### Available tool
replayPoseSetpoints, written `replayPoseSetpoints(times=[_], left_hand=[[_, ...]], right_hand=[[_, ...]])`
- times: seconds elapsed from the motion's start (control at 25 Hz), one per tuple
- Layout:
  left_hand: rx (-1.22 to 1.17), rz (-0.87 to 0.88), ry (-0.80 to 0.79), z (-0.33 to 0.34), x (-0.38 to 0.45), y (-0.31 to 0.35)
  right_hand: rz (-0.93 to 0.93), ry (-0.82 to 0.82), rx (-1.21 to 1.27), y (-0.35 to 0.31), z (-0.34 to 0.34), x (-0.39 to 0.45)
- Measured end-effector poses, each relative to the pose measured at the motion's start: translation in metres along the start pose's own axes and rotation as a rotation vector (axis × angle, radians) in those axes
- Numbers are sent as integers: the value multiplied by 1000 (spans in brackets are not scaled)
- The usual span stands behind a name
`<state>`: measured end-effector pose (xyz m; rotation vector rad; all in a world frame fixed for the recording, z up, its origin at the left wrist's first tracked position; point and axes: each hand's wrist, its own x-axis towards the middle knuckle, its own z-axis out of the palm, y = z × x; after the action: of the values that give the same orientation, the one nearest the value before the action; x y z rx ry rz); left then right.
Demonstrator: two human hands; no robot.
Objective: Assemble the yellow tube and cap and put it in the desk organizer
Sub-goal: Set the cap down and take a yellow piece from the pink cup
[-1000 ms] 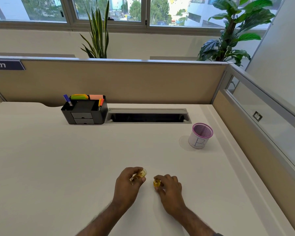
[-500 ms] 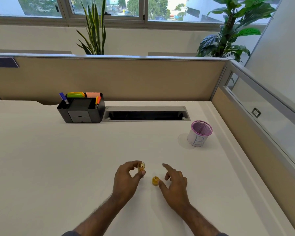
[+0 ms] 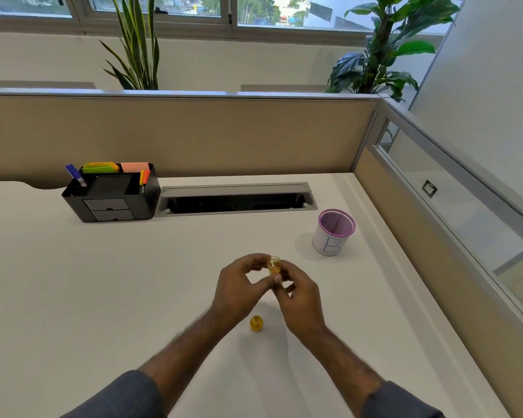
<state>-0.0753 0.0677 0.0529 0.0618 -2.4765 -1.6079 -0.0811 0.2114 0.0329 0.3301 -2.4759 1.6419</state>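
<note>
A small clear yellow tube [image 3: 274,264] is held up above the desk, its open end toward me. My left hand [image 3: 241,286] pinches it between thumb and fingers, and my right hand [image 3: 298,295] grips its lower part from the right. The yellow cap [image 3: 256,324] lies alone on the white desk, just below and between my wrists, touched by neither hand. The black desk organizer [image 3: 112,194] stands at the back left against the partition, holding pens and sticky notes.
A pink-rimmed mesh cup [image 3: 334,232] marked "B" stands to the right of my hands. A grey cable slot [image 3: 239,198] runs along the desk's back, beside the organizer. Beige partitions close off the back and right sides.
Both hands lifted and came together on the tube. My right hand left the cap, which stays on the desk. The view tilted down.
</note>
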Motion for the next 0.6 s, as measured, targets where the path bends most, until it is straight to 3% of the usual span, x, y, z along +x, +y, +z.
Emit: replayPoseSetpoints(times=[0.08,0.2,0.36,0.6], left_hand=[[95,11,34,0,6,-7],[422,-21,109,-7,14,-40],[673,-92,29,-12,10,-82],[760,-158,-9,-2,-2,-111]], right_hand=[[24,34,10,5,-14,7],[30,123,8,14,-43,25],[-19,209,-45,28,-88,63],[-88,218,-572,51,-141,108]])
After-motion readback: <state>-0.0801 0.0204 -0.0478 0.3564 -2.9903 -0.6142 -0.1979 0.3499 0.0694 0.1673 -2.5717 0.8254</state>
